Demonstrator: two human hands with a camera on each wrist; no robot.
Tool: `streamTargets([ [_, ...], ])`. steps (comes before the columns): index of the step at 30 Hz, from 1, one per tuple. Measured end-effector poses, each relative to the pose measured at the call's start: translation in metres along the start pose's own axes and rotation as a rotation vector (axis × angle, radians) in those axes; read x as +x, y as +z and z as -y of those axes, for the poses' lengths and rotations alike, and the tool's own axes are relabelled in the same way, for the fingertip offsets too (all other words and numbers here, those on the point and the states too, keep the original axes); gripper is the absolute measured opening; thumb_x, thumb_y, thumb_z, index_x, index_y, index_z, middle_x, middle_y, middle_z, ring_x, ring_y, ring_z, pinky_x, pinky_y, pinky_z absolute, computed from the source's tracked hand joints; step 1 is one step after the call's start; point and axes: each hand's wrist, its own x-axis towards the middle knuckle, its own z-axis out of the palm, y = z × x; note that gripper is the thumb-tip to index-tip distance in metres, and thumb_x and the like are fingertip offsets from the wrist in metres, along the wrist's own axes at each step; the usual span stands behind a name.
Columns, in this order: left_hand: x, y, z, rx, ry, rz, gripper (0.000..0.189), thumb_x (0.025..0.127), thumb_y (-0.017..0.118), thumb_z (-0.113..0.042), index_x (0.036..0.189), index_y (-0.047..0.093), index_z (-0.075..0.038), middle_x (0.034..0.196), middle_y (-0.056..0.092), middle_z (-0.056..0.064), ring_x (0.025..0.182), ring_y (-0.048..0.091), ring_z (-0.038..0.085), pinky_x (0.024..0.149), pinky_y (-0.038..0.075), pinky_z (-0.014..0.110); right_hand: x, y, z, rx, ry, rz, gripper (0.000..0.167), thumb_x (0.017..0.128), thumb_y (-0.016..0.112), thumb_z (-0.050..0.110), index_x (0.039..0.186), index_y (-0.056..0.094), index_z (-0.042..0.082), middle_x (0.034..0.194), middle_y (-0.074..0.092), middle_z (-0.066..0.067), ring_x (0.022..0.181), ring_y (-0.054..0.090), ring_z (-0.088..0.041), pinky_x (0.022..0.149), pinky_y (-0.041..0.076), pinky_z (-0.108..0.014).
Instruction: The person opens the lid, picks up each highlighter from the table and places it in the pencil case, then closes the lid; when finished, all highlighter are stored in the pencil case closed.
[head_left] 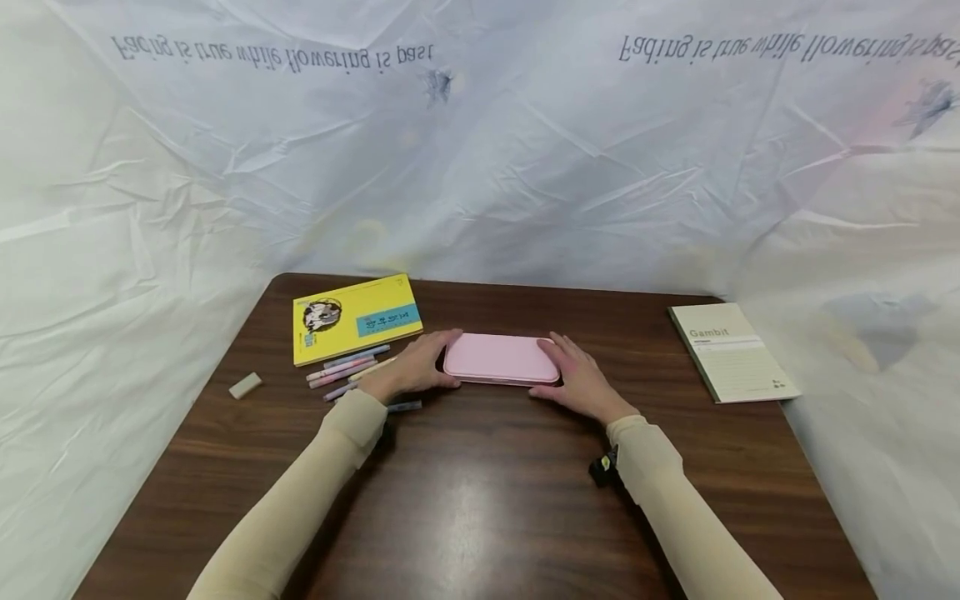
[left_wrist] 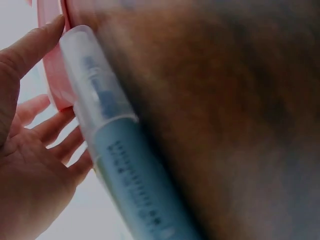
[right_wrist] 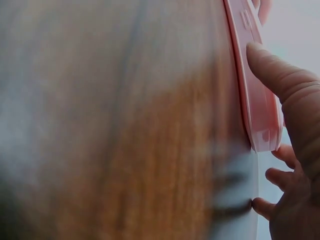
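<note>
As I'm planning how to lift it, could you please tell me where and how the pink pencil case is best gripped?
Likely by its two short ends, the hands coming in from left and right with thumbs along the near edge. The pink pencil case lies flat, its long side running left to right, and the left hand and right hand can each span one rounded end.

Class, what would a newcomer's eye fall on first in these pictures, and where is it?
Probably the pink case first, near the middle of the dark table, with the left hand and the right hand at its two ends. Next, the bright yellow book near the table's far left corner, with pens lying in front. A blue pen looms large in the left wrist view.
</note>
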Motion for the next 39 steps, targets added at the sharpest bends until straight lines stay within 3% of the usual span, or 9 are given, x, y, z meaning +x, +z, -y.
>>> streamTargets([
  [6, 0.004, -0.002, 0.006, -0.048, -0.001, -0.032, 0.097, 0.086, 0.09, -0.035, 0.164, 0.037, -0.014, 0.165, 0.042, 0.011, 0.153, 0.036, 0.033, 0.126, 0.026, 0.052, 0.007, -0.005, -0.001, 0.045, -0.009, -0.025, 0.088, 0.087, 0.087, 0.043, 0.159, 0.047, 0.011, 0.166, 0.037, -0.022, 0.149, 0.039, -0.047, 0.117, 0.031, -0.069],
  [18, 0.011, -0.015, 0.011, -0.171, 0.032, -0.068, 0.096, 0.084, 0.092, -0.028, 0.162, 0.039, -0.012, 0.165, 0.04, 0.014, 0.153, 0.035, 0.034, 0.125, 0.028, 0.055, 0.019, -0.01, -0.002, 0.087, -0.025, -0.069, 0.088, 0.084, 0.09, 0.039, 0.157, 0.05, 0.009, 0.164, 0.041, -0.022, 0.147, 0.043, -0.046, 0.115, 0.039, -0.063],
  [23, 0.009, -0.005, 0.014, -0.19, 0.032, -0.098, 0.092, 0.083, 0.092, -0.032, 0.159, 0.042, -0.017, 0.162, 0.044, 0.008, 0.146, 0.038, 0.031, 0.121, 0.032, 0.056, 0.014, -0.007, -0.003, 0.093, -0.029, -0.098, 0.087, 0.081, 0.093, 0.039, 0.153, 0.055, 0.008, 0.158, 0.048, -0.021, 0.145, 0.048, -0.044, 0.114, 0.041, -0.061],
  [30, -0.002, 0.014, 0.014, -0.236, -0.045, -0.085, 0.092, 0.081, 0.093, -0.036, 0.158, 0.044, -0.026, 0.156, 0.049, 0.001, 0.132, 0.04, 0.024, 0.115, 0.039, 0.053, 0.004, -0.002, -0.004, 0.098, -0.042, -0.097, 0.087, 0.075, 0.097, 0.042, 0.146, 0.061, 0.006, 0.15, 0.058, -0.016, 0.14, 0.054, -0.039, 0.112, 0.045, -0.057],
  [36, 0.0, 0.013, 0.011, -0.237, -0.002, -0.139, 0.091, 0.08, 0.095, -0.036, 0.156, 0.047, -0.024, 0.151, 0.054, 0.002, 0.126, 0.042, 0.024, 0.111, 0.041, 0.053, 0.006, -0.005, -0.006, 0.098, -0.073, -0.159, 0.085, 0.071, 0.099, 0.044, 0.14, 0.067, 0.007, 0.143, 0.064, -0.015, 0.135, 0.059, -0.038, 0.11, 0.047, -0.056],
  [39, -0.003, 0.016, 0.013, -0.233, -0.011, -0.131, 0.091, 0.079, 0.095, -0.04, 0.155, 0.047, -0.024, 0.149, 0.054, 0.002, 0.125, 0.043, 0.023, 0.11, 0.041, 0.053, 0.004, -0.004, -0.008, 0.1, -0.083, -0.152, 0.086, 0.07, 0.098, 0.049, 0.139, 0.069, 0.007, 0.14, 0.065, -0.014, 0.132, 0.061, -0.038, 0.108, 0.049, -0.055],
])
